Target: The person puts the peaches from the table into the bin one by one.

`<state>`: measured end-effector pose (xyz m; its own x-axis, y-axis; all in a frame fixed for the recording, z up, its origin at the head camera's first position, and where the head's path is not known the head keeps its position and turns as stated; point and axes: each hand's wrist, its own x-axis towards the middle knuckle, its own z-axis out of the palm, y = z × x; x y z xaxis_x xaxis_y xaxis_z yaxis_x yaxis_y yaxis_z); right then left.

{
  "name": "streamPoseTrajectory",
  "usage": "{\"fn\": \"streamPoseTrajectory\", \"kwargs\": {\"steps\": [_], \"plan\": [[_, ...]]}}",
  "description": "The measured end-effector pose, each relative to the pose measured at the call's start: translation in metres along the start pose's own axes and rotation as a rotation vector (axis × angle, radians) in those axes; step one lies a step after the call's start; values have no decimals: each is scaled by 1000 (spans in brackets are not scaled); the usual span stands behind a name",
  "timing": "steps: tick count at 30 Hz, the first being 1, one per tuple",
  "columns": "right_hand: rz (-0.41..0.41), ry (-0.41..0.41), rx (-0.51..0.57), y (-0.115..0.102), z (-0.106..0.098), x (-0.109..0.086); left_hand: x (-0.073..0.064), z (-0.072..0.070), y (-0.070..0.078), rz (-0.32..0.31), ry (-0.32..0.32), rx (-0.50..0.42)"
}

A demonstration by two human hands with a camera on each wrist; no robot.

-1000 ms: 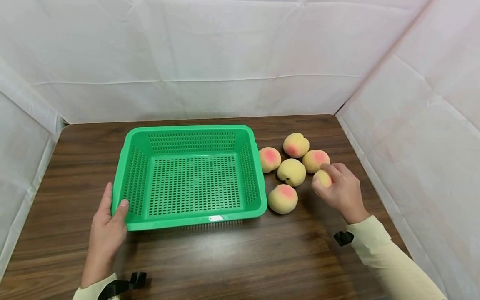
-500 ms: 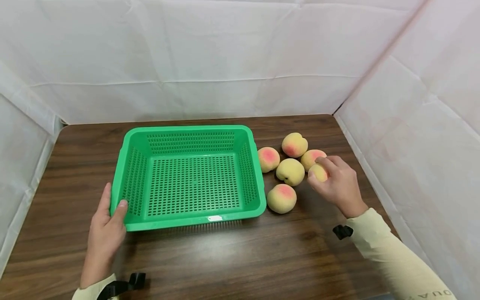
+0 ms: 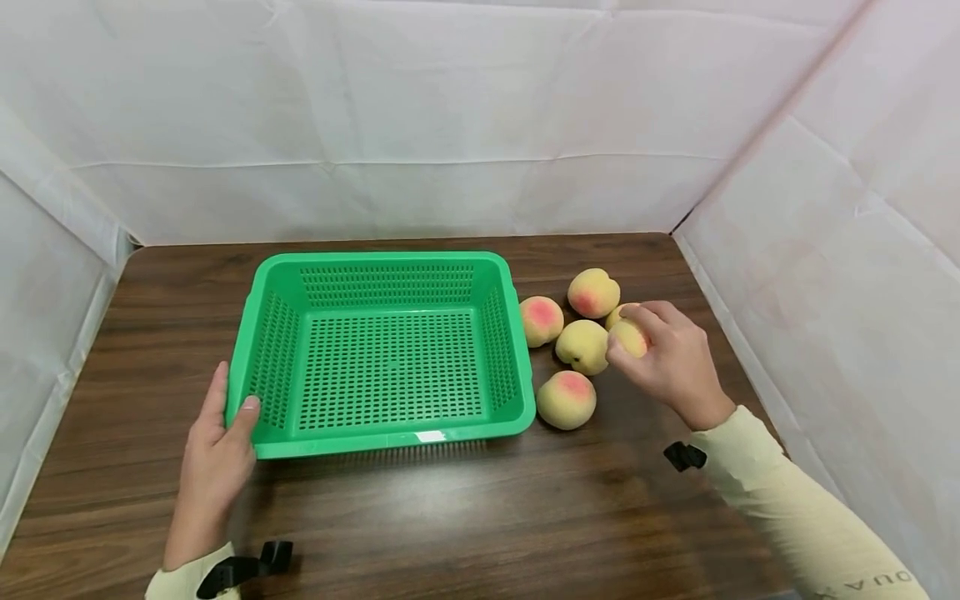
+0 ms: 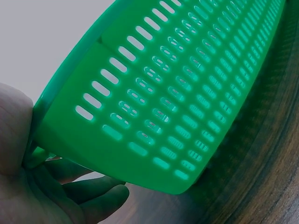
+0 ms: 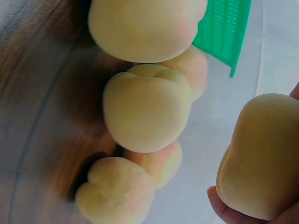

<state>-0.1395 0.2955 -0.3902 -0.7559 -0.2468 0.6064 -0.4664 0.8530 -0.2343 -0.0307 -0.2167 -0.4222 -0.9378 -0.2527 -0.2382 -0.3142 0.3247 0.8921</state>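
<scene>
Peach (image 3: 627, 338), yellow blushed pink, in grip of right hand (image 3: 678, 362), green slotted basket (image 3: 360, 447), edge held by left hand (image 3: 216, 458)

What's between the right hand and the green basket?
In the head view, past the held peach, the middle peach, left peach and front peach lie between the right hand and green basket.

The basket (image 3: 382, 258) is bright green, patterned with regular rows of small slots. The peaches (image 3: 566, 402) are pale yellow with soft patches of pinkish red, while the middle peach (image 3: 582, 347) shows, in the head view, mostly yellow. The table (image 3: 450, 525) is dark brown with streaked wood grain. The sheets (image 3: 465, 100) are white, the sleeves (image 3: 795, 504) pale yellow, the wrist straps (image 3: 686, 456) black.
</scene>
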Motion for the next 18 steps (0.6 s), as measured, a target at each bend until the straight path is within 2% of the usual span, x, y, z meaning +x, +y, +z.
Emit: {"fn": "streamPoseTrajectory", "kwargs": {"steps": [8, 18], "plan": [[-81, 11, 36, -14, 6, 20, -1, 1, 2, 15, 5, 1], [-154, -39, 74, -35, 17, 46, -1, 2, 1, 14, 13, 3]]}}
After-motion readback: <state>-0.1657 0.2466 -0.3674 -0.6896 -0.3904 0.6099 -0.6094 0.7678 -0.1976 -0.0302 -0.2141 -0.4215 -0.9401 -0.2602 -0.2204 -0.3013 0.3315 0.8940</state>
